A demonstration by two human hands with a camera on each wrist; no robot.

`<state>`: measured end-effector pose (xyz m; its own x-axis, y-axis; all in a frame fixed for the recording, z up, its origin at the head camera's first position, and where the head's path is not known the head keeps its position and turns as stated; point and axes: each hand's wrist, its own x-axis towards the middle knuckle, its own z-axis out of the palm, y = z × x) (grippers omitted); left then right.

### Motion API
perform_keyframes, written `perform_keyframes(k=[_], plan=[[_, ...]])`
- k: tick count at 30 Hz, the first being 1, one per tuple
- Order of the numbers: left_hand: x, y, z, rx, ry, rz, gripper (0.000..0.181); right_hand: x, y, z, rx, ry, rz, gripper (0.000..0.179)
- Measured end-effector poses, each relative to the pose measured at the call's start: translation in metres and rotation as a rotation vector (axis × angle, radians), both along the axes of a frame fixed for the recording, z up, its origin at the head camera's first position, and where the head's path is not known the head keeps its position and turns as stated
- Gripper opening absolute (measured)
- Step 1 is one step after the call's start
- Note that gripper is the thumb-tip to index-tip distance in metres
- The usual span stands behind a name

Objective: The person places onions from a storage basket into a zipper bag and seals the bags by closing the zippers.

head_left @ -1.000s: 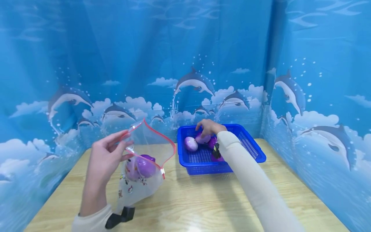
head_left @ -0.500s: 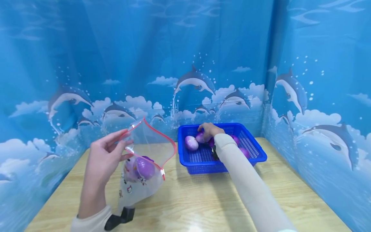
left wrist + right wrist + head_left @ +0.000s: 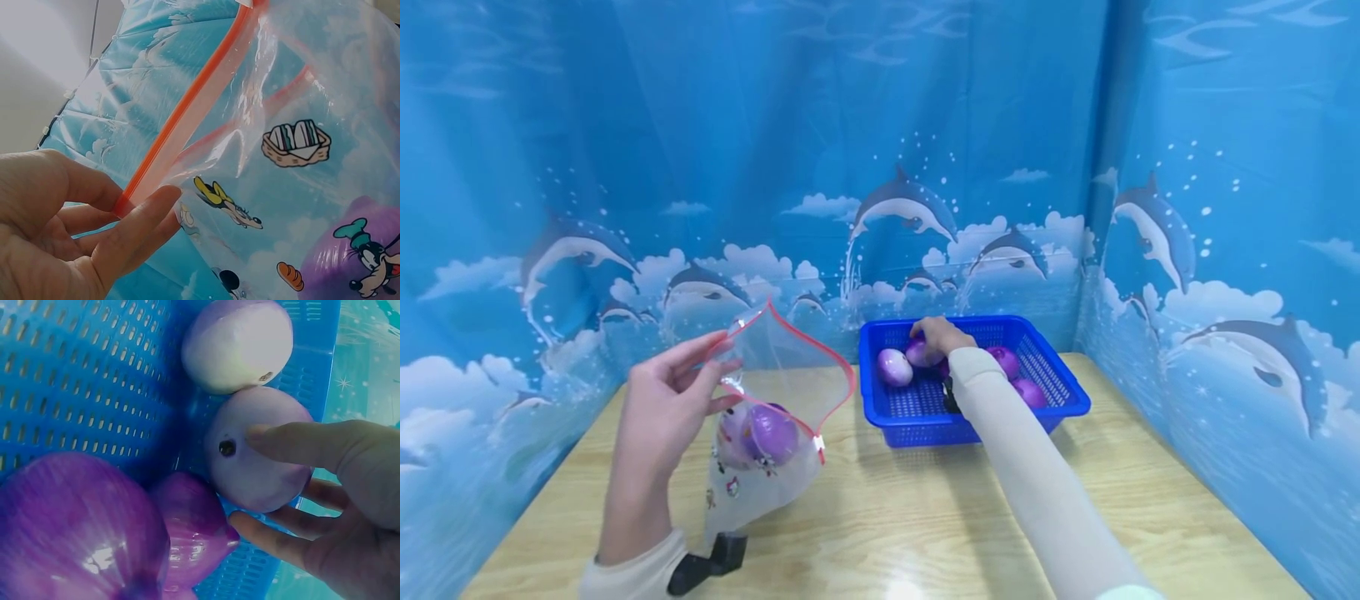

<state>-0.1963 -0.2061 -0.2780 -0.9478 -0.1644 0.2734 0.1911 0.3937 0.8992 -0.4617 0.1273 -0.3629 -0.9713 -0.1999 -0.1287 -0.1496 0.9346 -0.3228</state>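
My left hand (image 3: 666,408) pinches the rim of a clear zip bag (image 3: 790,346) with a red-orange zip edge and cartoon prints. The bag's mouth gapes wide, and purple onions (image 3: 775,433) lie inside it. Over on the right, my right hand (image 3: 943,337) reaches into a blue plastic basket (image 3: 910,435). In the right wrist view its thumb and fingers lie around a pale purple onion (image 3: 256,475) with a dark spot. A whiter onion (image 3: 237,347) touches that one. Darker purple onions (image 3: 75,525) sit close by in the basket.
Two more purple onions, one nearer the front (image 3: 1028,392), lie in the basket's right part. The wooden table (image 3: 850,525) carries both bag and basket. A blue dolphin-print curtain (image 3: 760,167) rises behind and along the sides.
My right hand has lowered slightly onto the pale purple onion and closed around it, its forearm shifting left. The left hand keeps holding the bag nearly in place.
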Motion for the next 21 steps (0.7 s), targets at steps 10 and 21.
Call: perform_keyframes(k=[10,21], plan=[[0.0,0.001,0.0,-0.009,-0.01,-0.003,0.045,-0.001,0.006,0.008,-0.032,-0.074,0.0,0.06],[-0.008,0.001,-0.005,-0.005,-0.066,-0.055,0.046,0.008,0.013,0.048,-0.035,-0.093,0.163,0.062]])
